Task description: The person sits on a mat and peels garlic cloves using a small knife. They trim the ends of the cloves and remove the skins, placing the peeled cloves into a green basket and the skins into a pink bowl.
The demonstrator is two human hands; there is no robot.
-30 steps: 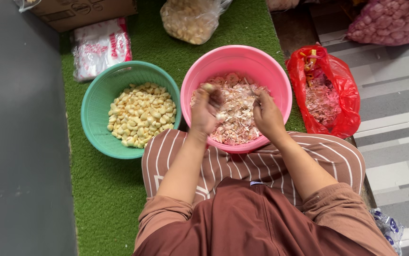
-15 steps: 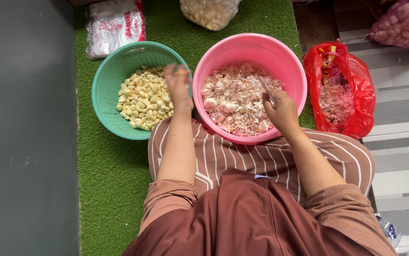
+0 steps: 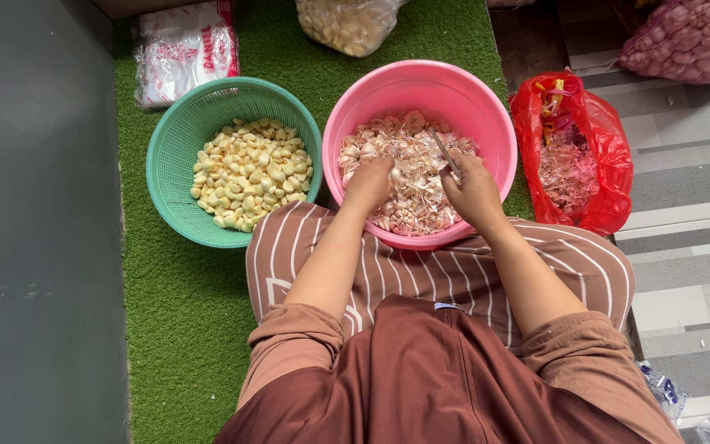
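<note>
Green turf floor (image 3: pixel 182 329) under both bowls. I see left hand (image 3: pixel 369 182) pinching garlic clove (image 3: pixel 394 174) over pink basin (image 3: pixel 355 107); right hand (image 3: pixel 471 191) clamped on small knife (image 3: pixel 445 153). Green basket (image 3: pixel 166 177) about half full of peeled cloves (image 3: pixel 249 174); basin holds plenty unpeeled.

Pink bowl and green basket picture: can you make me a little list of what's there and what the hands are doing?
left hand: in the pink bowl, holding a garlic clove
right hand: over the bowl, holding a small knife
pink bowl: unpeeled garlic and skins
green basket: peeled garlic cloves
red bag: garlic skins
ground: green turf mat
lap: striped cloth
</note>
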